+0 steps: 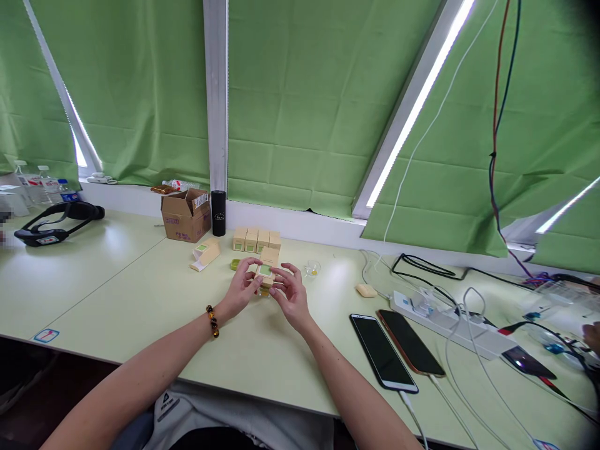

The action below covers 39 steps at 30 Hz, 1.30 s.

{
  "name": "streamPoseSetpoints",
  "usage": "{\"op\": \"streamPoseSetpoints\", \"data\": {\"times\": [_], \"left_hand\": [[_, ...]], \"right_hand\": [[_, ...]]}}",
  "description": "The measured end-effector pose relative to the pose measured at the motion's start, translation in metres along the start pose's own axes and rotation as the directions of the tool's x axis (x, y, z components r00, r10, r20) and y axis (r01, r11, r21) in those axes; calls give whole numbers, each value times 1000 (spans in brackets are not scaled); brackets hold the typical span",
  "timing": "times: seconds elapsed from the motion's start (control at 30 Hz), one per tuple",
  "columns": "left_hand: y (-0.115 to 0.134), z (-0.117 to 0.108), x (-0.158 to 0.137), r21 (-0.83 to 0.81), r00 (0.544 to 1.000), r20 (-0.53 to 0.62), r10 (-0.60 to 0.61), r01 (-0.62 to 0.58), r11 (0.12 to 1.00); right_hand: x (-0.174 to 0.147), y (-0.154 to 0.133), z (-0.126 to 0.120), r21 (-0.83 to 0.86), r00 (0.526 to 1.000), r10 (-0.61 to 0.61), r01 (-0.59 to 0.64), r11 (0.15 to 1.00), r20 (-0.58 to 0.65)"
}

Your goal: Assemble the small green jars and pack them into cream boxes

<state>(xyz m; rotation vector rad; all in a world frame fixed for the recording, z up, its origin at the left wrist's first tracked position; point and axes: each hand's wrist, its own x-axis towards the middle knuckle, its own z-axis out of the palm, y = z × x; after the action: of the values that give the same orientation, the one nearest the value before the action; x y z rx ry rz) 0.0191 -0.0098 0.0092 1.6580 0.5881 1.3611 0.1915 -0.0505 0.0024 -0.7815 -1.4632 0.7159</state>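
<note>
The left hand (241, 289) and the right hand (293, 297) are closed by the fingertips on opposite sides of a small box (265, 272), green-labelled face up. The fingers sit at its edges, presumably to steady it from both sides and leave the label uncovered. Something small and yellowish shows just under it; I cannot tell what.

Just beyond the hands a taller box (270, 255) stands upright, and behind it a row of like boxes (251, 240) stands side by side, perhaps lined up to stay within reach. A green object (234, 264) lies just beside the left hand; farther left is an opened-out carton (205, 254). A clear cup (312, 269) sits near the right hand.

Farther behind the left hand, a brown carton (184, 219) and black cylinder (218, 214) limit travel that way. The bare table (154, 306) left of the left hand gives room, as does the strip toward the near edge. Right of the right hand, two phones (398, 347) and their cables narrow the space.
</note>
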Motion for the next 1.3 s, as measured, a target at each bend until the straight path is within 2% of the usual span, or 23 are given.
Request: {"op": "streamPoseSetpoints", "data": {"times": [0.33, 0.6, 0.97, 1.07, 1.2, 1.3], "left_hand": [[7, -3, -3, 45, 995, 90, 41, -45, 998], [2, -1, -1, 111, 998, 25, 58, -61, 992], [-7, 0, 1, 135, 994, -41, 104, -97, 986], [-5, -1, 0, 143, 994, -50, 92, -84, 986], [1, -3, -2, 138, 999, -4, 32, -31, 990], [5, -4, -3, 245, 997, -36, 67, -56, 968]], "right_hand": [[3, 3, 1, 77, 998, 34, -30, 997, -52], [5, 1, 3, 113, 996, 61, -53, 992, -66], [6, 12, 3, 63, 992, 85, -79, 995, -98], [6, 10, 4, 61, 991, 89, -83, 995, -99], [5, 5, 2, 16, 993, 89, -88, 996, -83], [3, 0, 1, -39, 998, 58, -60, 997, -35]]}}
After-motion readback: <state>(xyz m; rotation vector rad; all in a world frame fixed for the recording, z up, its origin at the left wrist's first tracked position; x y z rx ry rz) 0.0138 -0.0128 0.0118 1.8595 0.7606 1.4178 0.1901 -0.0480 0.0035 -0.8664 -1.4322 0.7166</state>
